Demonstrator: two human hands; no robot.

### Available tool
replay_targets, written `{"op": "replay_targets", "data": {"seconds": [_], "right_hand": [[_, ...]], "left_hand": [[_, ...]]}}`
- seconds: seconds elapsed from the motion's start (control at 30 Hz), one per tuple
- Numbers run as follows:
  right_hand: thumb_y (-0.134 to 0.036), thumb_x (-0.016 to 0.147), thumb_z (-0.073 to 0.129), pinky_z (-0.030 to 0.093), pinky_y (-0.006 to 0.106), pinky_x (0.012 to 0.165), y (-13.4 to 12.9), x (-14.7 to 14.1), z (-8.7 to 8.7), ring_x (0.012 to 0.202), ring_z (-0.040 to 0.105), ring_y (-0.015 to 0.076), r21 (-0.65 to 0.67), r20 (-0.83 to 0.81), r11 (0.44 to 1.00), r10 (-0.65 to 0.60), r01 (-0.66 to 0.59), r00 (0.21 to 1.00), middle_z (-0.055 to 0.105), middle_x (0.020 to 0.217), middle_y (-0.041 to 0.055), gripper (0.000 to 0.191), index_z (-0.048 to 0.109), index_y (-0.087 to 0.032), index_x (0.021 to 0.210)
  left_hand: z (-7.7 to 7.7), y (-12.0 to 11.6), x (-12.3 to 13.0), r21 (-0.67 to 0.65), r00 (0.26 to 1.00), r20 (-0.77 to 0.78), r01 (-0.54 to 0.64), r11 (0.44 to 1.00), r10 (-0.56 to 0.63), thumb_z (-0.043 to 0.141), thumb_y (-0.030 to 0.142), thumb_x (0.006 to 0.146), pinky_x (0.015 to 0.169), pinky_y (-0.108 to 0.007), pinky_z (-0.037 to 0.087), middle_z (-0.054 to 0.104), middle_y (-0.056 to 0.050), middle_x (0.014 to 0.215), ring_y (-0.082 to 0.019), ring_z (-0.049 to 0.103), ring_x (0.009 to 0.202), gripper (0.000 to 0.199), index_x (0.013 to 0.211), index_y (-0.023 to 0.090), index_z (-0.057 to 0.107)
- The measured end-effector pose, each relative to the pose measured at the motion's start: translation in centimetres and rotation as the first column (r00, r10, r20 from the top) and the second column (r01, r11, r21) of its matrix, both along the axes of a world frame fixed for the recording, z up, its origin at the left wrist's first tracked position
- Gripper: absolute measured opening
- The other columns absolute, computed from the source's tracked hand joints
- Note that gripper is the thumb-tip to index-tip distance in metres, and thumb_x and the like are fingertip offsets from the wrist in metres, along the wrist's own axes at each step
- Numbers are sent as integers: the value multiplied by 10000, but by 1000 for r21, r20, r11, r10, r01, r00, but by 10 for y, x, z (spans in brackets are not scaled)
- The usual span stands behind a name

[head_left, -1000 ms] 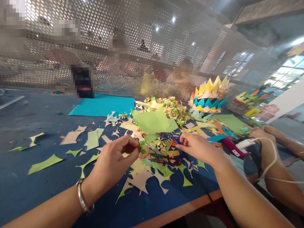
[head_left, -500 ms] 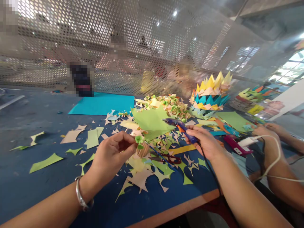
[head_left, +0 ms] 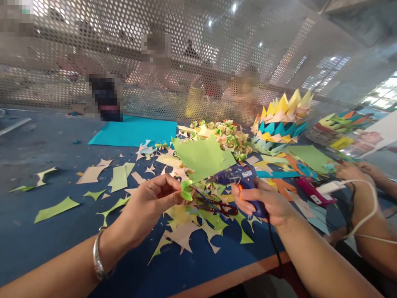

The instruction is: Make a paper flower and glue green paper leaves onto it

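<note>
Paper piece, small, green and folded, was pinched between the thumb and fingers of a person's left hand above the middle of a blue table. The right hand gripped a blue glue gun, its nozzle pointed toward the piece, near but apart. Dark red snips lay among paper scraps, toward the near edge. Beyond sat a green sheet; toward the far edge, a tiered, spiked paper stack stood right of a turquoise sheet.
</note>
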State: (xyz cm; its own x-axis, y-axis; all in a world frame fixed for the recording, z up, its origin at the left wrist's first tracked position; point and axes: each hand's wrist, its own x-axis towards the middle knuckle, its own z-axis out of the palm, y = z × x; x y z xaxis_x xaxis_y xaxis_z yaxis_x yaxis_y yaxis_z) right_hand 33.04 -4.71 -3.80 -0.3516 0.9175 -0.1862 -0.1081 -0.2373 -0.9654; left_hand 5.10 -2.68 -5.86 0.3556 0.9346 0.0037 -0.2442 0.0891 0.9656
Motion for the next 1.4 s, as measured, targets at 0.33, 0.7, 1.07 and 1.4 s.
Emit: {"op": "replay_targets", "data": {"seconds": [0.33, 0.7, 1.07, 1.4], "right_hand": [[-289, 873, 651, 416, 245, 519, -12, -9, 1, 537, 449, 113, 379, 372, 910, 18, -169, 928, 477, 577, -34, 290, 530, -221, 620], [-307, 935, 621, 496, 262, 662, -15, -5, -8, 699, 563, 150, 453, 467, 868, -37, -204, 883, 595, 733, 2, 167, 633, -231, 786], [-263, 941, 602, 503, 246, 643, -15, -6, -8, 684, 567, 139, 504, 526, 828, -71, -243, 847, 626, 744, -5, 147, 643, -224, 805], [-241, 936, 607, 508, 229, 629, -16, -4, -10, 679, 582, 128, 538, 559, 798, -98, -270, 823, 646, 759, -5, 121, 650, -218, 826]], "left_hand": [[-3, 0, 3, 21, 988, -151, 38, 999, -34, 759, 207, 753, 625, -245, 472, 673, 14, 726, -116, 609, 662, 119, 783, 193, 645], [1, 0, 5, -17, 981, -185, 53, 998, -55, 747, 209, 703, 609, -230, 444, 654, 32, 678, -103, 585, 630, 121, 763, 180, 646], [0, -1, 5, -27, 985, -155, 66, 997, -70, 748, 185, 701, 582, -200, 435, 654, 43, 652, -85, 585, 607, 111, 748, 176, 648], [0, -1, 5, -23, 982, -181, 58, 998, -61, 732, 182, 690, 566, -196, 425, 647, 49, 641, -84, 582, 595, 105, 739, 179, 638]]}}
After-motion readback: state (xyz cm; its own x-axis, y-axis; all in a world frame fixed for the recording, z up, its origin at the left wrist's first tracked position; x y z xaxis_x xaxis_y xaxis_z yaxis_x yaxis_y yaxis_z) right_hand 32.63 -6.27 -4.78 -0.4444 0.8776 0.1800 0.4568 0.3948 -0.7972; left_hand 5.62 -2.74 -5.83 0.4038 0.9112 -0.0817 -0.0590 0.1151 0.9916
